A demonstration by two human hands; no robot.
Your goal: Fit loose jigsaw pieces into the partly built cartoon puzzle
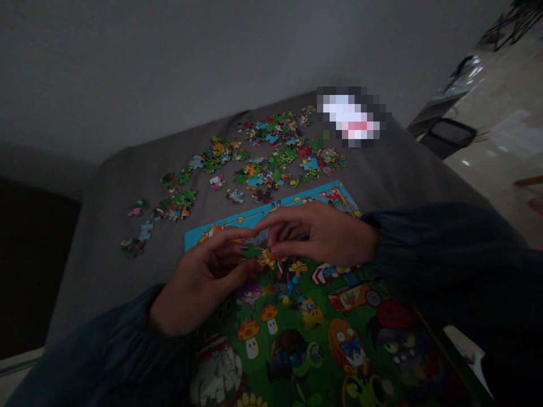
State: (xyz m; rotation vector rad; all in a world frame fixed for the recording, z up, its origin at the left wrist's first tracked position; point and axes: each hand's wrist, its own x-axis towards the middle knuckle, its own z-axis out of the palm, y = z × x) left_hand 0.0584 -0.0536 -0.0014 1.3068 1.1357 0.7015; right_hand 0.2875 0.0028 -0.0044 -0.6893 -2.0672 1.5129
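Head camera: a table was seen spread with a creased grey cloth (139, 175), its far edge set against a plain grey wall (190, 68). At the far right, a glossy pale floor (500, 135) was shown, and on that side a black-framed object (452, 133) was placed near the table. Loose jigsaw pieces (275, 161) were strewn over the far part of the cloth, scattered down toward the left. Just beside them, far right, a bright object (350, 116) was masked by pixelation. The cartoon jigsaw puzzle (254, 213), bordered in blue, was laid on the near side, under both hands. On the left hand (199, 277) and the right hand (324, 229), index finger and thumb were parted at the tips and the other fingers curled; whether a piece was pinched by either could not be told. Both wrists were covered by dark blue sleeves (123, 333).
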